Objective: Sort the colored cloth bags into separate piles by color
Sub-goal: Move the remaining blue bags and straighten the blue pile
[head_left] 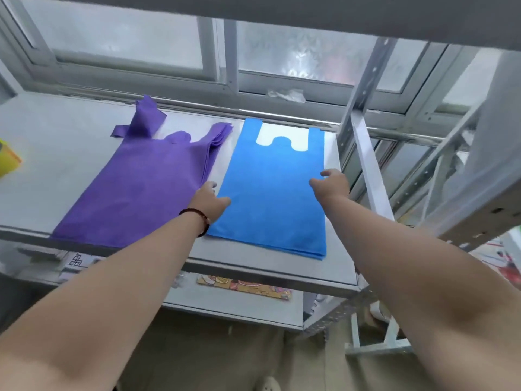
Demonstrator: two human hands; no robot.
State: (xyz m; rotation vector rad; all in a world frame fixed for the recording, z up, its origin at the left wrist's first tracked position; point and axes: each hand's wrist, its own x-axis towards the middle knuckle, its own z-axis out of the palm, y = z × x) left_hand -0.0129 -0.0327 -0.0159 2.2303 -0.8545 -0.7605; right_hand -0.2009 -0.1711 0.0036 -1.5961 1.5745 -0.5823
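Note:
Two piles of cloth bags lie flat side by side on a grey shelf (56, 153). The purple pile (146, 187) is on the left, with one handle folded up at the back. To its right is the blue pile (270, 198), its handles pointing toward the window. My left hand (210, 197) rests at the blue pile's left edge, in the gap between the two piles, fingers loosely bent. Over the right edge of the blue bags my right hand (331, 183) hovers or touches, fingers relaxed and slightly curled. Neither hand clearly grips fabric.
A yellow box (7, 160) sits at the shelf's far left. A window frame (225, 80) runs behind the shelf. Metal rack uprights (363, 142) stand right of the blue pile. A lower shelf holds a patterned flat item (245, 286).

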